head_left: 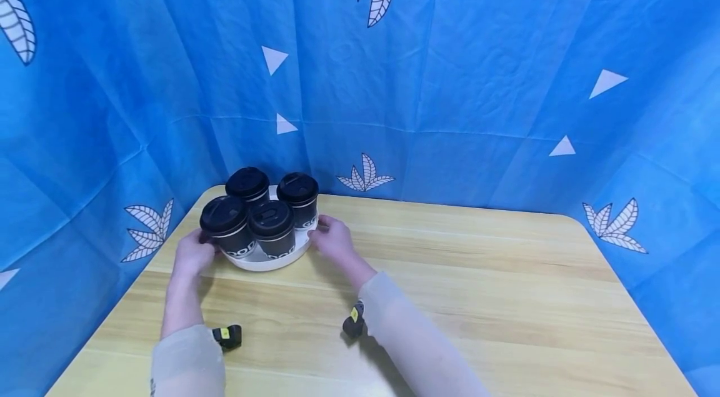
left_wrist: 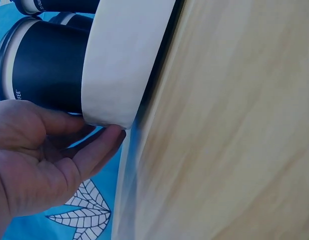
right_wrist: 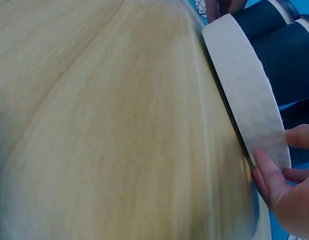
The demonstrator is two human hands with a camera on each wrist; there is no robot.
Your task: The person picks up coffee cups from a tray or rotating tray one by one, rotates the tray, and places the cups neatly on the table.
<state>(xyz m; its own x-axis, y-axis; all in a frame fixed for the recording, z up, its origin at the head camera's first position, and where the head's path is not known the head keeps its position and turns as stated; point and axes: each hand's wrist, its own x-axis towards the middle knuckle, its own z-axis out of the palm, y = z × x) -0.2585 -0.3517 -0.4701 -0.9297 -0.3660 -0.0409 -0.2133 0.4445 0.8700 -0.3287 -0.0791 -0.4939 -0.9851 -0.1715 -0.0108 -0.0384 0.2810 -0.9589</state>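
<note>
A round white tray [head_left: 264, 266] with a low wall is at the table's far left corner. Several black paper cups with black lids stand upright in it, among them a front left cup [head_left: 227, 228] and a back right cup [head_left: 300, 200]. My left hand [head_left: 193, 254] grips the tray's left side; in the left wrist view its fingertips press the white wall [left_wrist: 124, 60] beside a cup [left_wrist: 49, 65]. On the opposite side my right hand [head_left: 335, 239] holds the rim. The right wrist view shows its thumb over the edge, fingers against the outer wall [right_wrist: 249, 95].
The light wooden table [head_left: 478, 297] stretches to the right and toward me. A blue curtain [head_left: 478, 72] with white leaf prints hangs behind it and along both sides. Small black devices with yellow labels sit at my left wrist [head_left: 227, 336] and right wrist [head_left: 354, 321].
</note>
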